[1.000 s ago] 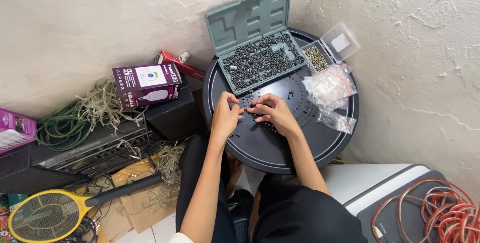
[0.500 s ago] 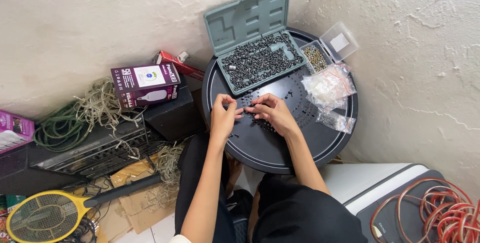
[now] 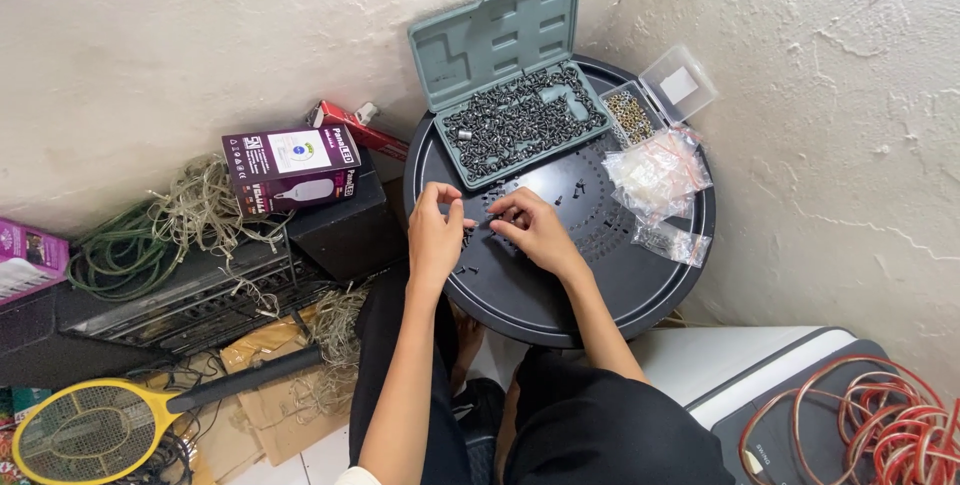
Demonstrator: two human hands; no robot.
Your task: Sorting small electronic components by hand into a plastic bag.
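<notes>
My left hand (image 3: 436,229) and my right hand (image 3: 533,229) rest close together over the near half of a round black tray (image 3: 600,285). Both pinch at small dark screws (image 3: 472,237) lying loose between them; what each fingertip holds is too small to make out. Just beyond the hands stands an open grey-green plastic case (image 3: 497,33), its lower half full of several black screws (image 3: 525,120).
Clear plastic bags (image 3: 660,173) and a small clear box of brass-coloured parts (image 3: 634,115) sit at the tray's right. A purple carton (image 3: 293,165), tangled cords (image 3: 150,225), a yellow racket-shaped swatter (image 3: 90,427) lie left. Red cable coil (image 3: 880,425) at lower right.
My two hands have drawn slightly apart and shifted a little toward me over the tray. Everything else lies as before.
</notes>
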